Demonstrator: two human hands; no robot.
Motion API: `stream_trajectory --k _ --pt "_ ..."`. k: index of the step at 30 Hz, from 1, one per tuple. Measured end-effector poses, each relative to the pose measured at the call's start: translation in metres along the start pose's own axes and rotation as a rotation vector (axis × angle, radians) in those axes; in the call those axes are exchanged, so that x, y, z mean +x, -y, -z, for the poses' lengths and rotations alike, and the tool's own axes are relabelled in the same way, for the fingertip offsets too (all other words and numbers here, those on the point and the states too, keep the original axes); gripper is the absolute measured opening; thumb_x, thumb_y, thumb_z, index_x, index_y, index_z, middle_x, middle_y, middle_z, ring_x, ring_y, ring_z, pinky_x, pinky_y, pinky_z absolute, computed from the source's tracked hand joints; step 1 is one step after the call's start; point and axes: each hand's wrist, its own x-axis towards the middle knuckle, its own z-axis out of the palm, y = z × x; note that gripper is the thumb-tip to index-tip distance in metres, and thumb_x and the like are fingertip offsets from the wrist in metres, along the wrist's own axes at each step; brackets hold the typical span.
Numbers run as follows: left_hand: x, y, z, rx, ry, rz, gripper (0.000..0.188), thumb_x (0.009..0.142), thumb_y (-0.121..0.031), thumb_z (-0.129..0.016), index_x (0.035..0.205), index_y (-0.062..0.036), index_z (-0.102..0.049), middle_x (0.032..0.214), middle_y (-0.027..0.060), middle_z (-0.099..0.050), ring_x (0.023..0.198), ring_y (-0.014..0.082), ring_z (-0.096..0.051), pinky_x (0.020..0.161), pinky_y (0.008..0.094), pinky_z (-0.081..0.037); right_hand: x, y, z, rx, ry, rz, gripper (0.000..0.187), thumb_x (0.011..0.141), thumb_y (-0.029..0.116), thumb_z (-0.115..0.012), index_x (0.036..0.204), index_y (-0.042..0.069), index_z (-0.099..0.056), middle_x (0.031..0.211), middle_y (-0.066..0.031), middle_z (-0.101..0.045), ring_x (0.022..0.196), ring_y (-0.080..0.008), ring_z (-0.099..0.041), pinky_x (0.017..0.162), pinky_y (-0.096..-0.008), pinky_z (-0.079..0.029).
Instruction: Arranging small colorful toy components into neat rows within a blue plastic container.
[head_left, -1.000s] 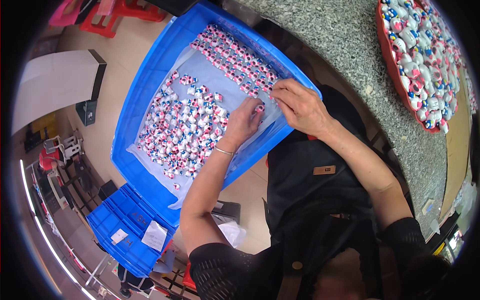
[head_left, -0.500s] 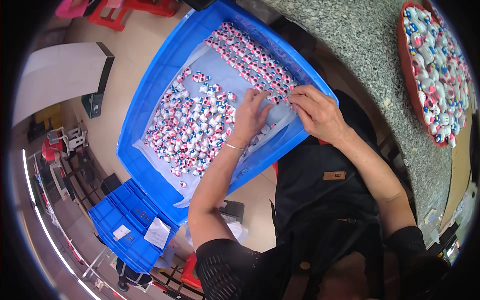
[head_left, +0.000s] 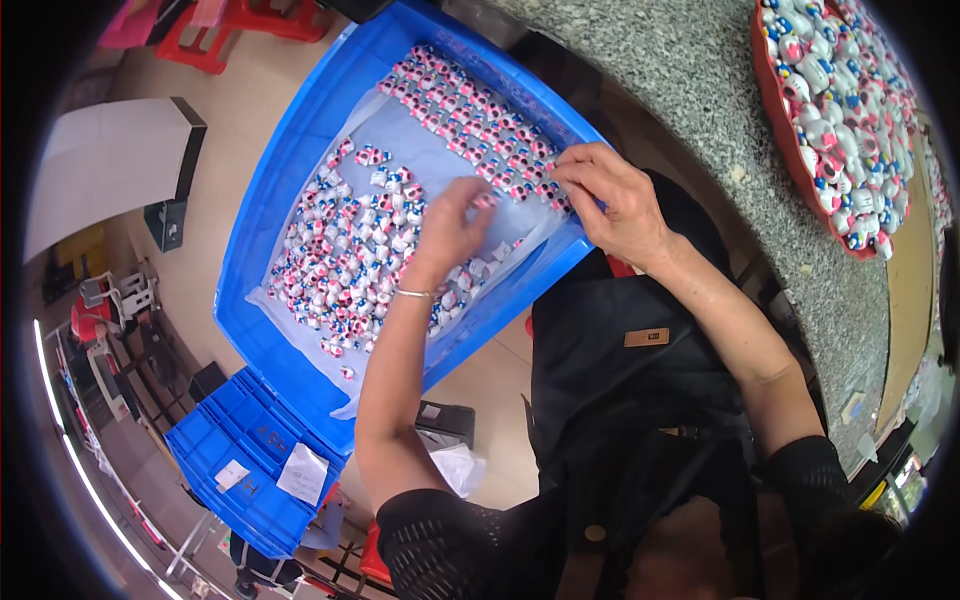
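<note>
Inside a large blue plastic crate (head_left: 240, 250) lined with a white sheet (head_left: 385, 135) are many small white figurines with pink and blue parts. Neat rows of figurines (head_left: 470, 110) stand along the far right side, and a loose heap of figurines (head_left: 345, 255) covers the left part. My left hand (head_left: 452, 228), smeared a little by motion, is over the sheet between heap and rows, its fingertips pinched on a figurine (head_left: 485, 201). At the near end of the rows is my right hand (head_left: 615, 205), thumb and fingers together; its fingertips touch the end figurines and hide whatever is between them.
On the right, a red basin (head_left: 785, 120) heaped with similar figurines stands on a speckled grey stone counter (head_left: 640, 60). A folded blue crate (head_left: 250, 450) with paper notes adjoins the crate's lower left. Red stools (head_left: 235, 25) are at the top left.
My left hand has drawn back from the rows toward the heap and now has a figurine at its fingertips. My right hand stays by the end of the rows. The whole view has shifted slightly.
</note>
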Motion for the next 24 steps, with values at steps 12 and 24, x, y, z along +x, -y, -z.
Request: stream_trajectory --k 12,24 --pt "-0.002 -0.022 -0.036 0.112 0.124 -0.158 0.019 0.081 -0.005 -0.067 0.099 -0.0049 -0.06 0.101 0.0149 -0.057 0.088 0.0364 -0.062 0.073 0.0422 -0.052 -0.014 -0.008 0.002 -0.133 0.028 0.135 0.023 0.073 -0.008 -0.066 0.094 0.001 -0.069 0.1 -0.0113 -0.066 0.089 -0.0262 -0.067 0.076 -0.0333 -0.056" --pt "-0.013 -0.014 -0.023 0.278 0.421 -0.27 0.029 0.071 -0.003 -0.071 0.099 -0.0058 -0.063 0.101 0.0105 -0.059 0.096 0.0309 -0.054 0.086 0.039 -0.047 -0.014 -0.009 0.0 -0.166 0.02 0.171 0.021 0.073 -0.006 -0.067 0.093 0.002 -0.069 0.099 -0.0098 -0.066 0.086 -0.025 -0.067 0.074 -0.033 -0.055"
